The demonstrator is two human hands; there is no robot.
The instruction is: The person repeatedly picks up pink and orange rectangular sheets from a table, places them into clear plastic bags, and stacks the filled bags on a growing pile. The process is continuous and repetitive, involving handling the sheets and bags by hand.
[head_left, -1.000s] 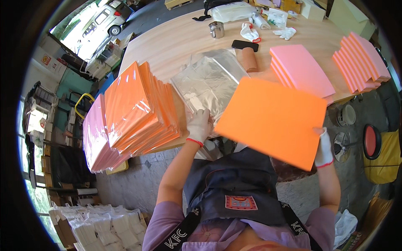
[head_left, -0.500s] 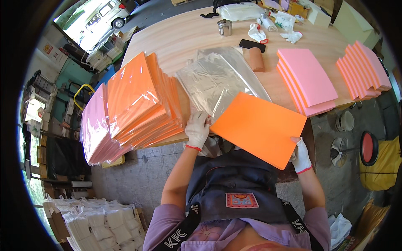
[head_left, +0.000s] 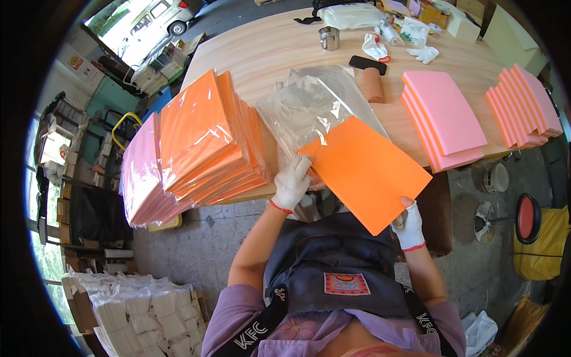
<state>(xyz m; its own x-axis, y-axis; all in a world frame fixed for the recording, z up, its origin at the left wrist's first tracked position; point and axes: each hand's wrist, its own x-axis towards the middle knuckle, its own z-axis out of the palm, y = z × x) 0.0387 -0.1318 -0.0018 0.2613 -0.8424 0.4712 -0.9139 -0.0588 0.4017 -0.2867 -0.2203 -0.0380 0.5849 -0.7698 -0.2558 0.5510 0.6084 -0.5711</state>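
Looking down from the head, an orange sheet (head_left: 364, 171) is held over the table (head_left: 279, 53) edge: left hand (head_left: 291, 183) pinched on its near corner, right hand (head_left: 409, 225) gripping its bottom edge. It could bend or slip if the clear bags (head_left: 309, 107) snag it. Bagged orange stacks (head_left: 205, 143) crowd the left, pink stacks (head_left: 443, 119) the right.

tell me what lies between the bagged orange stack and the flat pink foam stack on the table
In the head view, a pile of clear plastic bags and the orange foam sheet held by both gloved hands.
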